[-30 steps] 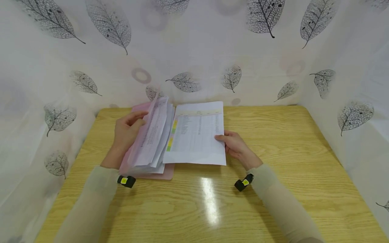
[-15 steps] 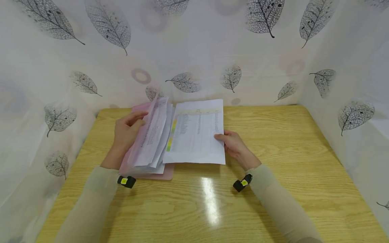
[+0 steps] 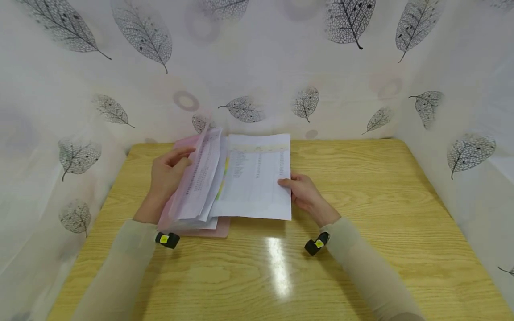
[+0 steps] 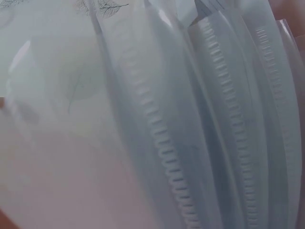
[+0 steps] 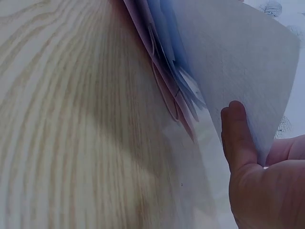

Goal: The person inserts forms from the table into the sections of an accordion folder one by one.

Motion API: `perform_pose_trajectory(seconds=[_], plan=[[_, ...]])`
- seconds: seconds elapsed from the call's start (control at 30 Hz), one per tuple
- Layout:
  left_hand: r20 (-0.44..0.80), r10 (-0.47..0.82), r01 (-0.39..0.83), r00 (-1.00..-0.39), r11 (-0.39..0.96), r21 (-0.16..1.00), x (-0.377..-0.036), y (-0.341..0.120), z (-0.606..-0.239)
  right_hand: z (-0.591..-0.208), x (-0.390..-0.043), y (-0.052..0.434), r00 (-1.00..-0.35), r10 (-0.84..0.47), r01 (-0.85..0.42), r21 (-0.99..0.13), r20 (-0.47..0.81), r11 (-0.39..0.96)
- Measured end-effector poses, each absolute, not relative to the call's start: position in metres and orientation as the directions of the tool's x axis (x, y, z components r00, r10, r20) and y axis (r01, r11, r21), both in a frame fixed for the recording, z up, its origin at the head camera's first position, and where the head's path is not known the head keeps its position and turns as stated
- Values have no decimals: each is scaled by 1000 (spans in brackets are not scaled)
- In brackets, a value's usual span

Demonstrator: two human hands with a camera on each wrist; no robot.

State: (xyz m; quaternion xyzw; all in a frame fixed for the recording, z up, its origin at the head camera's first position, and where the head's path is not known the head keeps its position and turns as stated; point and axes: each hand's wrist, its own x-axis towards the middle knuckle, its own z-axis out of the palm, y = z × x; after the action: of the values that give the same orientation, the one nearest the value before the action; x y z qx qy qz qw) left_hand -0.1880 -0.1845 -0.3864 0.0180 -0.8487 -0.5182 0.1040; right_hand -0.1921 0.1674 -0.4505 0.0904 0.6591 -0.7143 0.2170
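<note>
In the head view, the left hand (image 3: 166, 176) holds up a bundle of clear sleeves (image 3: 201, 178) of the pink folder (image 3: 192, 227) on the table (image 3: 361, 200), fingers curled around them; the right hand (image 3: 306, 194) pinches a printed sheet (image 3: 253, 178) at its edge. The left wrist view shows only the sleeves (image 4: 190, 119) close. In the right wrist view, the fingers (image 5: 236, 133) lie under the sheet (image 5: 238, 52).

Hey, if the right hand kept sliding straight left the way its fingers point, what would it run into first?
Probably the raised sleeves of the pink folder, which the left hand holds up. The right hand pinches the printed sheet, whose left edge already sits against them; depth is hard to judge.
</note>
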Motion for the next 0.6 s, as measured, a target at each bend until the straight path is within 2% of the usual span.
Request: perform_pose_trajectory(seconds=[0.6], plan=[[157, -152, 73, -976, 448, 891, -186, -183, -386, -443, -179, 165, -916, -185, 361, -933, -355, 3]])
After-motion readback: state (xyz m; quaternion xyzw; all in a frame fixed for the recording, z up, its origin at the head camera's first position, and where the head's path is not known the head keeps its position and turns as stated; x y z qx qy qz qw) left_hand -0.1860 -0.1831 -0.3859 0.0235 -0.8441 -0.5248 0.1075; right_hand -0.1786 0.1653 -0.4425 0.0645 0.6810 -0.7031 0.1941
